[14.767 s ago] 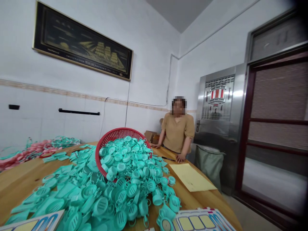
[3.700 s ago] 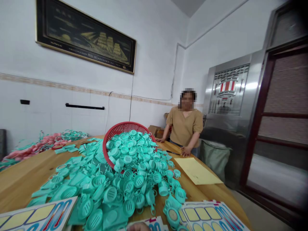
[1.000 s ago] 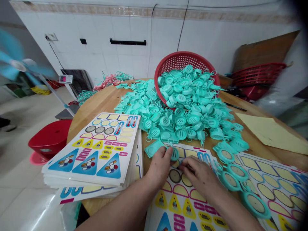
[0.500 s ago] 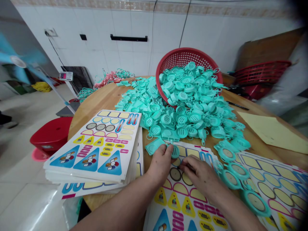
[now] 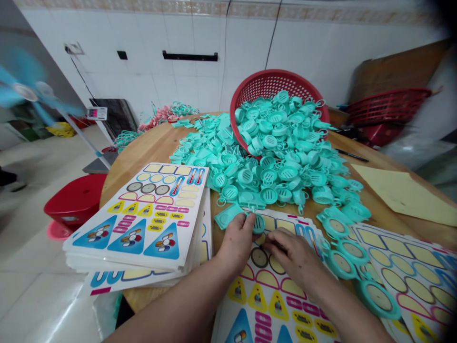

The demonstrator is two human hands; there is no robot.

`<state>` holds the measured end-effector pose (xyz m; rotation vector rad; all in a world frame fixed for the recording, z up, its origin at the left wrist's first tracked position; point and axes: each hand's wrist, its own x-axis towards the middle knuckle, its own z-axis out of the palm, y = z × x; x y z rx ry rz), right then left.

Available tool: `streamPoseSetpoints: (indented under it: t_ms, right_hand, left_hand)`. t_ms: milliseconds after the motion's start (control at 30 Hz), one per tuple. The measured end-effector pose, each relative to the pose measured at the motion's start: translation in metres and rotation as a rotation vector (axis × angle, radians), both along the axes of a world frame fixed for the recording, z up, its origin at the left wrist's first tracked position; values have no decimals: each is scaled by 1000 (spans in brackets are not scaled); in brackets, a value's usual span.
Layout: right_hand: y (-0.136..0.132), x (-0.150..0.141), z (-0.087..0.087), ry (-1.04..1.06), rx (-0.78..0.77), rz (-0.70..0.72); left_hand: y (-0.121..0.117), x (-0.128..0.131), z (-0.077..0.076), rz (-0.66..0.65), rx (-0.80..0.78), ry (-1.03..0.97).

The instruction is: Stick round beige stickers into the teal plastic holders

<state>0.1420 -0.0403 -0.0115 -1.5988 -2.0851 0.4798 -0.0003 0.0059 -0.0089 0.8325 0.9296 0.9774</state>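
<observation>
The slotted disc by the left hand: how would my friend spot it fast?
Find the tilted red basket holding turquoise pieces. Come nearer, to the left hand. The slotted disc is at its fingertips, the only one like it touching a hand.

Turquoise pieces; red latticed basket; white sticker sheets, blue triangles, pink-outlined half-circles.

Three sticker-sheet piles, two baskets, one fan
</observation>
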Motion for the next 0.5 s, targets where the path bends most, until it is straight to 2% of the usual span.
streamPoseSetpoints:
  t_ms: [500]
  right_hand:
    - [1,-5,1,53,-23,-33]
  left_hand:
    - [0,0,-2,-28,31,23]
